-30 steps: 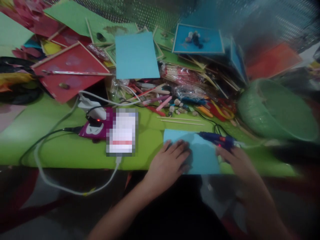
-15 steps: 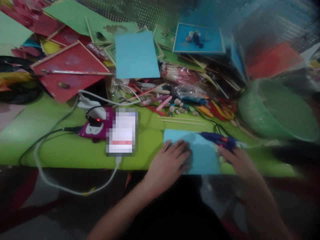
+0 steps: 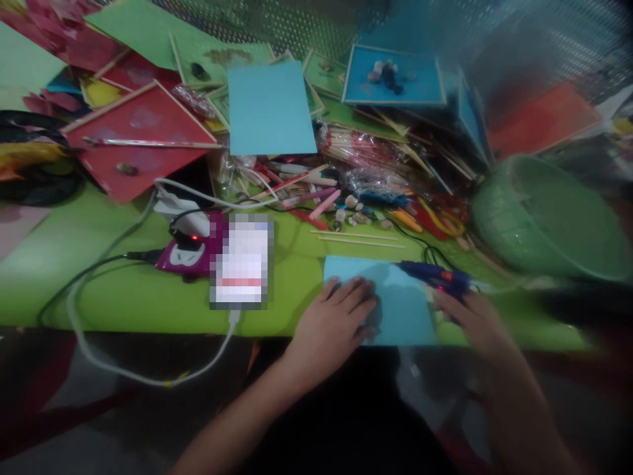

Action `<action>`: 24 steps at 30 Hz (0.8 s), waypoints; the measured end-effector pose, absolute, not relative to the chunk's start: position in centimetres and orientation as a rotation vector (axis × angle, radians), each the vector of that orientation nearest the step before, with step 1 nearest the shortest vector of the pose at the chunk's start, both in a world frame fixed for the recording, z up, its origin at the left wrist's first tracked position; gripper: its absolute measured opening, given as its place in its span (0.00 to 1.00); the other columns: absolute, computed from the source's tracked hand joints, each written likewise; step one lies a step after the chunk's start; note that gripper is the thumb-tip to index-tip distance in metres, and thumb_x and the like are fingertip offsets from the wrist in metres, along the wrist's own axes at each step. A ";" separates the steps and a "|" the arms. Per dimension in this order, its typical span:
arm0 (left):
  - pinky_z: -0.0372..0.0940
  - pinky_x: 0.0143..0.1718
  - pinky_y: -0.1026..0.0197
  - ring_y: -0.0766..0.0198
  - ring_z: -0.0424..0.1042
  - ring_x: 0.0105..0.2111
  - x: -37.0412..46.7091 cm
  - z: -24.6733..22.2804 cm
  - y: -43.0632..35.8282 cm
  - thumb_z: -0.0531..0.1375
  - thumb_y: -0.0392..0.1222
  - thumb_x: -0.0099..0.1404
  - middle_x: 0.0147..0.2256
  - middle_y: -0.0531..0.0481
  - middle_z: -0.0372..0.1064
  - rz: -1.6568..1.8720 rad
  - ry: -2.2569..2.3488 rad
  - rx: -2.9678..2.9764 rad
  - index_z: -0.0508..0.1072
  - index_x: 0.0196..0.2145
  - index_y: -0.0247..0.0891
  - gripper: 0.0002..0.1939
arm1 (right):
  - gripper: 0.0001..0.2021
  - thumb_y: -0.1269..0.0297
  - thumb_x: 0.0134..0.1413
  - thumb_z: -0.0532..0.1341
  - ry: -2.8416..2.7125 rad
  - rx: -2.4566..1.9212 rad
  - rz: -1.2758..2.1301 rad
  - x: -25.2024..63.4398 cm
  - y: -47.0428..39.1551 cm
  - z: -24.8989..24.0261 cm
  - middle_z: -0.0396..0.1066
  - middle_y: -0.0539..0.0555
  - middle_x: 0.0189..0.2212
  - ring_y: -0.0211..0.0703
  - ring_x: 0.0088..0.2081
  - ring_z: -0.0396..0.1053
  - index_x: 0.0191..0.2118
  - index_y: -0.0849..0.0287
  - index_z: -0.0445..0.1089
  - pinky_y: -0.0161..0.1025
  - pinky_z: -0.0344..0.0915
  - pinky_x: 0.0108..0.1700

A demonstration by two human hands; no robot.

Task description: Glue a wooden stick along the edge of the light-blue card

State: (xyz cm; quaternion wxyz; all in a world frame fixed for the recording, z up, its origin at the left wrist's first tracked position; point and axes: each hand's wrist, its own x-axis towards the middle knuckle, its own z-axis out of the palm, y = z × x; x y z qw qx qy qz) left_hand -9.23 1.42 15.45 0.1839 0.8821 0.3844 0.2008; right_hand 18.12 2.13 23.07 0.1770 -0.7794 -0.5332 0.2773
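Observation:
A light blue sheet of card (image 3: 403, 316) lies at the front edge of the green table. My left hand (image 3: 336, 316) rests flat on its left part, fingers stretched out. My right hand (image 3: 469, 316) is wrapped round the handle of a dark blue glue gun (image 3: 435, 277) with a small red light. The gun's nozzle points left, over or on the upper part of the card; contact cannot be made out. A glue stick sticks out of its back end. Two thin wooden sticks (image 3: 359, 239) lie just behind the card.
Left of the card are a purple power strip (image 3: 182, 260) with cables and a blurred-out phone (image 3: 242, 264). A green basin (image 3: 544, 218) stands at the right. Behind lie markers (image 3: 324, 204), pebbles (image 3: 353, 212), scissors (image 3: 445, 224), another blue sheet (image 3: 271, 109) and stick-framed panels (image 3: 393, 76).
The glue gun and my right hand have shifted very slightly to the right. My left hand and the card have stayed in place.

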 end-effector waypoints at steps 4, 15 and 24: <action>0.52 0.72 0.44 0.57 0.57 0.71 -9.2 15.7 1.4 0.54 0.51 0.77 0.70 0.51 0.60 0.561 1.084 2.481 0.68 0.64 0.44 0.22 | 0.21 0.41 0.49 0.62 -1.544 -2.175 0.819 17.9 2.3 22.9 0.70 0.51 0.18 0.45 0.24 0.67 0.21 0.54 0.72 0.39 0.64 0.28; 0.50 0.72 0.44 0.57 0.56 0.71 -9.2 15.6 1.4 0.54 0.51 0.77 0.70 0.50 0.59 0.567 1.088 2.482 0.68 0.64 0.45 0.22 | 0.20 0.42 0.49 0.62 -1.490 -2.236 0.773 18.4 1.8 23.1 0.69 0.51 0.18 0.47 0.24 0.67 0.22 0.54 0.73 0.41 0.63 0.30; 0.49 0.73 0.43 0.57 0.55 0.72 -9.2 15.5 1.4 0.53 0.51 0.77 0.71 0.51 0.58 0.539 1.080 2.466 0.67 0.65 0.45 0.22 | 0.22 0.40 0.49 0.62 -1.541 -2.194 0.798 18.0 2.1 22.7 0.71 0.51 0.19 0.46 0.25 0.67 0.23 0.54 0.73 0.40 0.64 0.30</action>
